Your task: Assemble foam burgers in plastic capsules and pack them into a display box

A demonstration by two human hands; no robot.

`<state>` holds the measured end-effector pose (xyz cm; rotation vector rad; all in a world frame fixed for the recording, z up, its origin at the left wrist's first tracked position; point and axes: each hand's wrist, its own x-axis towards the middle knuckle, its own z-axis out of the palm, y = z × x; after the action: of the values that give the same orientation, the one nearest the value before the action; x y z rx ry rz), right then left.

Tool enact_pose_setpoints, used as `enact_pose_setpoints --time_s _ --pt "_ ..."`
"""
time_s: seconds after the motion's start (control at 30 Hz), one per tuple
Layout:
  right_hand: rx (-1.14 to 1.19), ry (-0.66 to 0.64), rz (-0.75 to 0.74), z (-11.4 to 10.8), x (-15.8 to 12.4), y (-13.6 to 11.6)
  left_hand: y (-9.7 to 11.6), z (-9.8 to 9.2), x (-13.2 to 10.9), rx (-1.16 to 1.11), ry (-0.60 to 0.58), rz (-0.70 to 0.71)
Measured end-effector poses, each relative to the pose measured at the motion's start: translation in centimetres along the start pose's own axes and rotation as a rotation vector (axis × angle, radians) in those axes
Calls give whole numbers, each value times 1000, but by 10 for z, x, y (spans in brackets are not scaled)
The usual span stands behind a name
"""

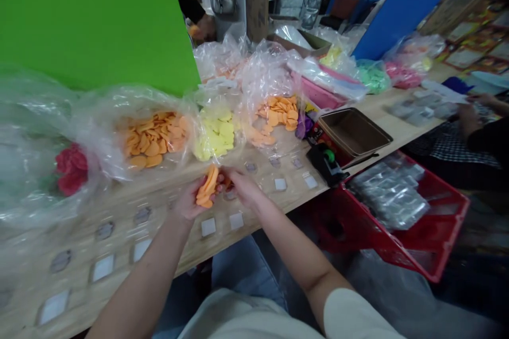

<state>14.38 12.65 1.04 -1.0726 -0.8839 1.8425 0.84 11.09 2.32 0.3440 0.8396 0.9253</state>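
Note:
Above the middle of the table (pixel 178 254), my left hand (pixel 191 198) is closed around a small stack of thin orange petal-shaped pieces (pixel 207 188). My right hand (pixel 240 185) is right beside that stack, its fingers pinched together. An orange-brown patch shows by its fingertips, but what they hold is hidden. Beneath both hands, clear plastic trays with white squares (pixel 208 226) and grey shapes (pixel 105 230) lie in rows. Just past the hands stand open clear bags of orange pieces (pixel 155 137), yellow pieces (pixel 217 132) and more orange pieces (pixel 280 112).
A bag with dark red pieces (pixel 72 168) lies left, below a green panel (pixel 87 16). To the right are a black tape dispenser (pixel 326 165), a brown box (pixel 353 135) and a red crate (pixel 441 238) of clear packs. Co-workers' hands (pixel 205 27) show at the back and far right.

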Motion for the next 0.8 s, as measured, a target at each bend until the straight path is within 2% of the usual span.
enact_pose_setpoints --time_s 0.1,0.17,0.23,0.37,0.43,0.5,0.6,0.7,0.8 --pt "89 0 48 -7 -15 4 -12 8 -3 -48 -17 -33" --pt "36 63 4 -30 -31 4 -21 13 -6 -6 -5 -88" --pt "-106 234 -115 -69 -53 0 -31 16 -9 39 -17 -147" --pt "-366 815 -331 -167 -98 -21 -50 26 -10 153 14 -233" --pt "-483 944 -331 -204 -109 -27 -60 36 -8 201 42 -237" --pt "-633 959 -324 -225 -107 -28 -69 47 -6 224 44 -219" --pt "-1007 954 -338 -234 -94 -22 -76 61 -5 245 32 -199" --pt "-1360 943 -325 -228 -89 -15 -78 66 -4 254 41 -181" --pt "-1379 970 -417 -205 -93 -11 -78 65 0 262 67 -157"
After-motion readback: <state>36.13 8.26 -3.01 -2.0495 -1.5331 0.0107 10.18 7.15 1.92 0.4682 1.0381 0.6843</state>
